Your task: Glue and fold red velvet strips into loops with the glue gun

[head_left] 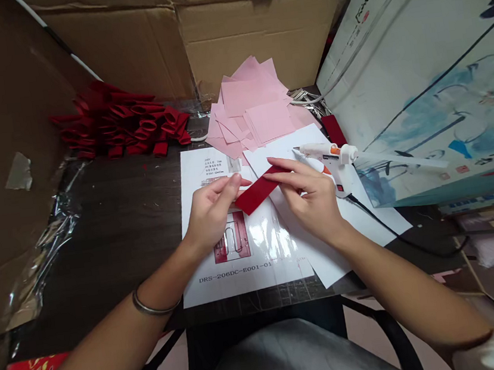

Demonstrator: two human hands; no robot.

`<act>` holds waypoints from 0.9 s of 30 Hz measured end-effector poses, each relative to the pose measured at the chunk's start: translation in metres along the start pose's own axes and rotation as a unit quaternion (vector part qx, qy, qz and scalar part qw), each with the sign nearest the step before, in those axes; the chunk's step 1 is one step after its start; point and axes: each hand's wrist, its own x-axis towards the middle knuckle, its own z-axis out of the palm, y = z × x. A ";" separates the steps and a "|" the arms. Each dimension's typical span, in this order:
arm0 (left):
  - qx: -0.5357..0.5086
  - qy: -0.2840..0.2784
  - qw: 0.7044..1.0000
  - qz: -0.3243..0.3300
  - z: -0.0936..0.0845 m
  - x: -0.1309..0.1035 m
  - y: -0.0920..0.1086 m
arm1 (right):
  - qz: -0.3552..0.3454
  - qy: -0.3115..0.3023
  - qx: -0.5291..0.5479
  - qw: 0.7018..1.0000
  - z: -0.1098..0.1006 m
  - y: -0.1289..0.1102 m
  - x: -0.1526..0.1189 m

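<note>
a red fabric strip [257, 194] is held above the table [130, 223], tilted upward to the right between the two hands. the right hand [314, 200] has its grip closed on the strip's upper right end, fingers lying over that end. the left hand [205, 214] has thumb and forefinger brought together just beside the strip's lower left end; whether that grip pinches the strip cannot be told. below is a printed sheet [246, 287]. a white glue gun [345, 174] lies just beyond the right hand, and pink paper pieces [254, 97] are heaped past the strip.
</note>
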 end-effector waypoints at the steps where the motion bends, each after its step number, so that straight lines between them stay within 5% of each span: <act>1: -0.004 0.012 1.000 -0.005 0.000 0.000 0.001 | 0.004 -0.001 0.001 1.000 0.000 0.000 0.000; 9: 0.017 0.046 0.999 0.013 0.003 0.002 -0.001 | 0.229 -0.050 0.232 0.944 -0.007 0.001 0.006; 19: -0.012 0.051 0.998 -0.022 0.002 0.003 0.002 | 0.270 -0.010 0.273 0.923 -0.001 -0.001 0.008; 27: -0.014 0.119 0.993 0.002 0.001 0.005 0.001 | 0.300 -0.161 0.277 0.898 -0.007 -0.008 0.009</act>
